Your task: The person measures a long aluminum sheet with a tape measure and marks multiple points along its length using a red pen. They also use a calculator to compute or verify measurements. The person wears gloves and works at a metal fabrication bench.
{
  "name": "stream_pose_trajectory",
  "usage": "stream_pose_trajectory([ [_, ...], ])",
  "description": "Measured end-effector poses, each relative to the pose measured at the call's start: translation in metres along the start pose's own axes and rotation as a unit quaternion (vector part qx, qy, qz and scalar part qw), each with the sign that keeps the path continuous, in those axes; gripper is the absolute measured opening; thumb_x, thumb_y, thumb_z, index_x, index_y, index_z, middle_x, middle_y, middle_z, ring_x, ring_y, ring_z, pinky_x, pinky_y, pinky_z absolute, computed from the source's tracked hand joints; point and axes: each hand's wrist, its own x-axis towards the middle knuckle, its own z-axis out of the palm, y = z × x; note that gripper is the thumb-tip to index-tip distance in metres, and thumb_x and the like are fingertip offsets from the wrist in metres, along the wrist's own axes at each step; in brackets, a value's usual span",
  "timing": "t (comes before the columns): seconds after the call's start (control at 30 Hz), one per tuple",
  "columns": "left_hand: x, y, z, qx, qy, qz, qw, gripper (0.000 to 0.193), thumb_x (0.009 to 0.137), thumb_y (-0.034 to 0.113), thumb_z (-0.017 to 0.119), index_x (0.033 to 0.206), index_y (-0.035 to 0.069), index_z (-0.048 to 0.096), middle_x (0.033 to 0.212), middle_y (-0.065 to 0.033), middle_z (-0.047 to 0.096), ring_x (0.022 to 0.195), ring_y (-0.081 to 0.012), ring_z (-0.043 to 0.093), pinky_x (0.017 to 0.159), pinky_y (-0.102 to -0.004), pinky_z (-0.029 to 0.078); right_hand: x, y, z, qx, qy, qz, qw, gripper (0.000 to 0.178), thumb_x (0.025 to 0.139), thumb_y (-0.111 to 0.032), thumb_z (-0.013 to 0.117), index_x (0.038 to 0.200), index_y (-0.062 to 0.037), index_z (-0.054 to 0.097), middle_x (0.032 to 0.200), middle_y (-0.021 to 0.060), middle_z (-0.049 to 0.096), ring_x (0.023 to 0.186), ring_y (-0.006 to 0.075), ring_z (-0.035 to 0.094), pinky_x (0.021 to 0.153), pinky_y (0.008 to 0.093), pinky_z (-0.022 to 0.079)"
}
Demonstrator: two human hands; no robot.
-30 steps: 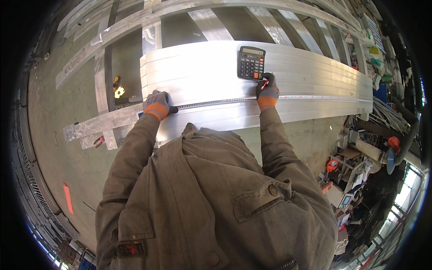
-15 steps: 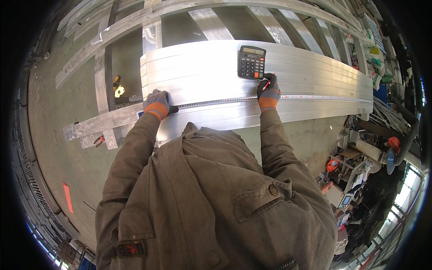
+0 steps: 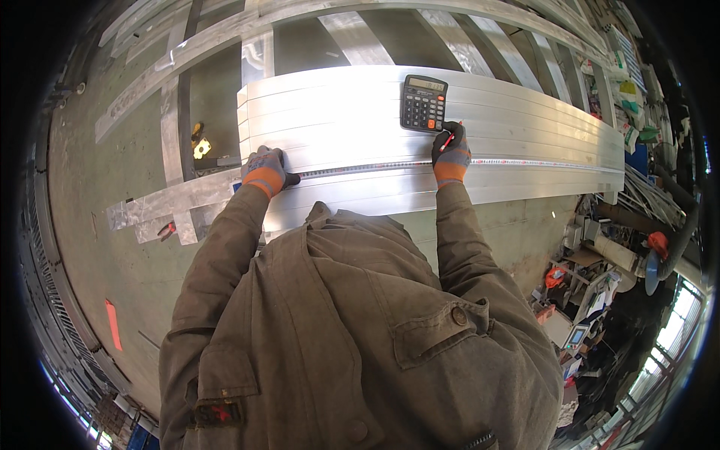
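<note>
A row of shiny aluminium profiles (image 3: 337, 131) lies side by side in front of me. The thin blade of a tape measure (image 3: 375, 169) stretches along them from left to right. My left hand (image 3: 264, 171), in a grey and orange glove, is closed over the tape's left end, and a bit of blue shows beside it. What lies under the palm is hidden. In my right hand (image 3: 452, 154), gloved alike, is a slim red pen (image 3: 448, 140), held over the profiles near the tape. Just above that hand, a black calculator (image 3: 423, 103) rests on the profiles.
Metal frame beams (image 3: 358, 41) cross behind and under the profiles. Red-handled pliers (image 3: 166, 231) lie at the left beam ends. A yellow and black tool (image 3: 201, 148) sits beyond my left hand. A red strip (image 3: 113, 325) is on the floor; a cluttered workbench (image 3: 577, 300) stands right.
The whole view has shifted very slightly. Both hands, the tape, the pen and the calculator keep their places relative to each other.
</note>
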Motion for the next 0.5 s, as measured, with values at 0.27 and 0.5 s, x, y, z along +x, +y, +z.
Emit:
stream_pose_trajectory([
  [0.27,0.000,-0.001,0.001,0.003,0.004,0.007,1.000,0.074,0.078,0.064,0.097,0.130,0.015,0.078,0.145,-0.0177,0.067,0.140,-0.0432,0.065,0.117,-0.0547,0.054,-0.006,-0.018,0.007,0.004,-0.049,-0.033,0.998,0.017,0.108,-0.022,0.072,0.120,-0.0102,0.072,0.115,0.0178,0.079,0.107,0.0439,0.077,0.091,0.0518,0.062],
  [0.5,0.001,-0.001,0.002,-0.002,0.003,0.005,1.000,0.073,0.077,0.063,0.098,0.129,0.015,0.078,0.143,-0.0172,0.067,0.139,-0.0434,0.065,0.117,-0.0552,0.055,-0.002,-0.010,0.005,0.013,-0.003,-0.049,0.999,0.012,0.108,-0.017,0.075,0.118,-0.0105,0.074,0.109,0.0155,0.080,0.093,0.0353,0.079,0.084,0.0457,0.062],
])
